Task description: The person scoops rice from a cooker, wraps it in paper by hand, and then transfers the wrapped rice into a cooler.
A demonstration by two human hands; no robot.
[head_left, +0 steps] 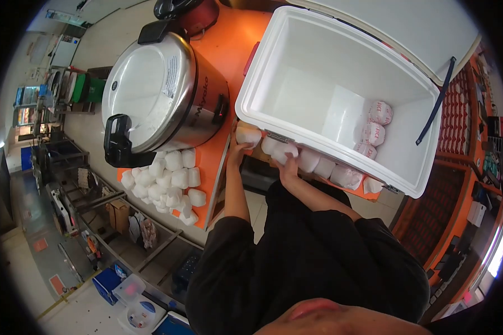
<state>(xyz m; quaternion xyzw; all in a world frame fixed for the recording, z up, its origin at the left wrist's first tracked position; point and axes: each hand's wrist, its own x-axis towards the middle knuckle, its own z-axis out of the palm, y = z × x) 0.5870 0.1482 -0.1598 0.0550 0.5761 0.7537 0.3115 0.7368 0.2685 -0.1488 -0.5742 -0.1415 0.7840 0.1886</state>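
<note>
My left hand (240, 149) is closed on a white wrapped bundle (248, 135) at the near left corner of the white cooler box (251, 120). Close by, my right hand (288, 166) has its fingers on another white bundle (283, 152) in a row along the cooler's near side. The cooler stands open, with a few wrapped bundles with red print (373, 134) on its floor at the right. Many plain white bundles (165, 178) are heaped on the orange table (209, 173) at the left.
A large steel rice cooker (145, 92) stands left of the cooler, with a red pot (193, 17) behind it. The cooler's lid (408, 28) is raised at the far side. Metal racks (117, 223) are at the lower left, an orange shelf unit (441, 218) at the right.
</note>
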